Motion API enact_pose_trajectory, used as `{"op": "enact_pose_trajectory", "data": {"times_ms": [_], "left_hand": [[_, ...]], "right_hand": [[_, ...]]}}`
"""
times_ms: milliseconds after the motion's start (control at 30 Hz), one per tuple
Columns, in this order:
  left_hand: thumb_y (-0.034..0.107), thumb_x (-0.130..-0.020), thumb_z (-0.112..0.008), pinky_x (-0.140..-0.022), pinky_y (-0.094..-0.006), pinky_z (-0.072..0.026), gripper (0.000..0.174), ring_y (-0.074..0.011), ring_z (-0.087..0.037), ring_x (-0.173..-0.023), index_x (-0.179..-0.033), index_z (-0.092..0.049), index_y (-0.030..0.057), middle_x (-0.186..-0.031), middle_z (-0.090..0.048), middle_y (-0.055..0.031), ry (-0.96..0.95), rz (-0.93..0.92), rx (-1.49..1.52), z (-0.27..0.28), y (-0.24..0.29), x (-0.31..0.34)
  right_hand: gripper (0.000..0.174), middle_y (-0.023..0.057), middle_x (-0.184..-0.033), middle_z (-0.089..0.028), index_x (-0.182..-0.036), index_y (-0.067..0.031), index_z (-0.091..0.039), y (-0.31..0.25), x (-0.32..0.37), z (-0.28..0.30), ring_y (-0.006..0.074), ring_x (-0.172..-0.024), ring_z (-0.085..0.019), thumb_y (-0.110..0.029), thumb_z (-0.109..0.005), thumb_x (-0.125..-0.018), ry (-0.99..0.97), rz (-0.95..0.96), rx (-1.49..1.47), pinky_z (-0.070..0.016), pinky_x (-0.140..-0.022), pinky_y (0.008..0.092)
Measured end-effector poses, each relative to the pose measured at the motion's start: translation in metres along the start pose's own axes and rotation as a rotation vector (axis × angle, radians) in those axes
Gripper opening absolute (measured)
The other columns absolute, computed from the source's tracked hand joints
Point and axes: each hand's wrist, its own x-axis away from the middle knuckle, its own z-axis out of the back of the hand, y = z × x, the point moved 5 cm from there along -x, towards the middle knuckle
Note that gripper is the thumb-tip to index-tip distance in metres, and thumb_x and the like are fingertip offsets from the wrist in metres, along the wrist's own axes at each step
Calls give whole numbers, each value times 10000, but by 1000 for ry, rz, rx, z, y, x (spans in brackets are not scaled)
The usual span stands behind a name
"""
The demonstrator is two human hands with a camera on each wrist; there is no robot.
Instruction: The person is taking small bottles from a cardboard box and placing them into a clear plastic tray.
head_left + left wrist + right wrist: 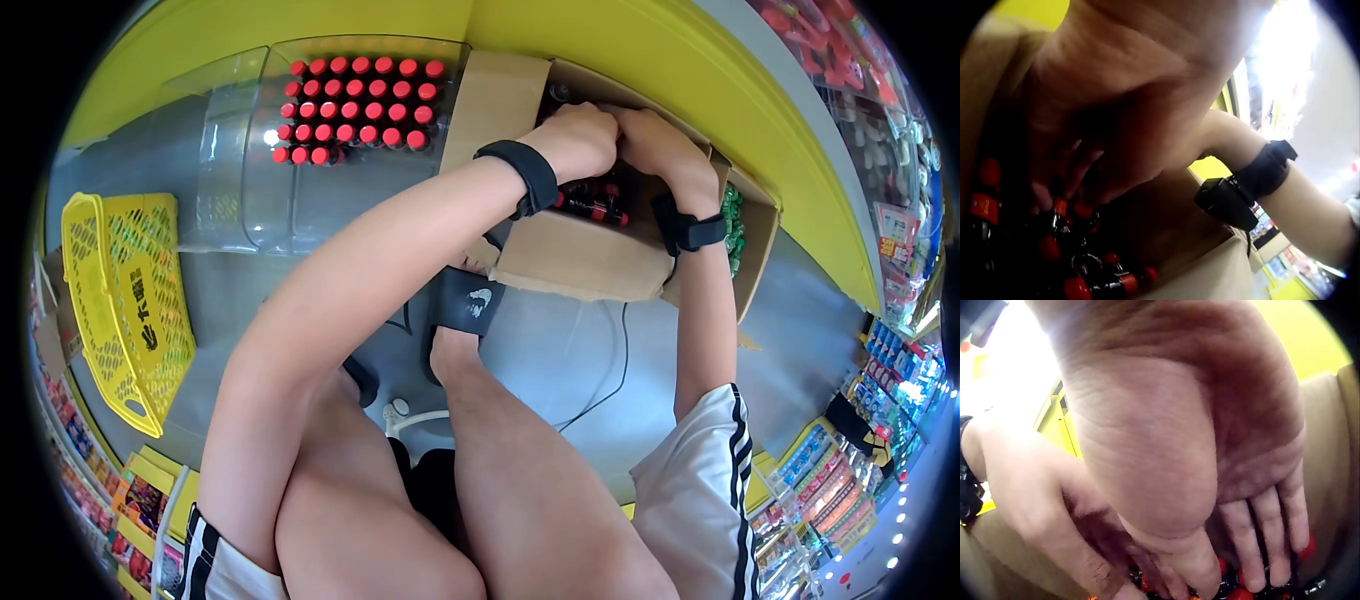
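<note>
Both hands reach down into an open cardboard box holding dark bottles with red caps and red labels. My left hand has its fingers pointing down among them, fingertips right at a red-labelled bottle in the left wrist view. Close beside it, my right hand reaches down too. Its fingers are fairly straight in the right wrist view, tips at the red caps. The head view hides the fingertips of both hands inside the box.
Left of the box, a clear plastic bin holds rows of red-capped bottles. Green items fill the box's right end. A yellow basket stands at far left. A black cable runs along the floor below the box.
</note>
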Motion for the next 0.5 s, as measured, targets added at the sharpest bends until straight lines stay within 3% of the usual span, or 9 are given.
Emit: {"op": "enact_pose_trajectory", "data": {"times_ms": [133, 200, 333, 400, 500], "left_hand": [[4, -876, -686, -975, -494, -628, 374, -441, -755, -1163, -1237, -784, -15, -1280, -758, -267, -89, 17, -87, -3, 4, -4], [-10, -876, -671, -964, -484, -628, 375, -434, -748, -1182, -1233, -787, -12, -1297, -757, -252, -151, 78, -103, -2, 6, -4], [-24, -874, -661, -960, -501, -622, 385, -428, -739, -1207, -1238, -786, -9, -1316, -749, -252, -201, 81, -131, -5, 8, -3], [-37, -865, -658, -958, -505, -621, 403, -423, -738, -1213, -1246, -786, -3, -1321, -747, -256, -166, -51, -164, -7, 7, -1], [-41, -857, -663, -960, -505, -620, 424, -428, -737, -1211, -1261, -784, 4, -1326, -743, -259, -147, -54, -174, -9, 5, -1]], "right_hand": [[527, 223, -1207, -777, -1496, -177, -640, 6, -8, -12, 426, -1134, -732, -121, -690, -974, -30, 18, -5, -586, -966, 520], [470, 230, -1220, -771, -1451, -159, -661, 3, -8, -12, 429, -1133, -732, -81, -635, -988, 19, -1, 20, -593, -963, 516], [467, 238, -1242, -767, -1428, -119, -671, 2, -9, -13, 448, -1173, -713, -97, -671, -962, -39, -24, 25, -576, -1008, 506], [397, 250, -1197, -770, -1364, -110, -702, 6, -10, -18, 445, -1149, -719, -81, -651, -972, 6, -41, 73, -581, -983, 503], [323, 247, -1129, -775, -1285, -97, -722, 11, -9, -22, 446, -1089, -728, -75, -628, -976, 90, 13, 107, -586, -923, 509]]}}
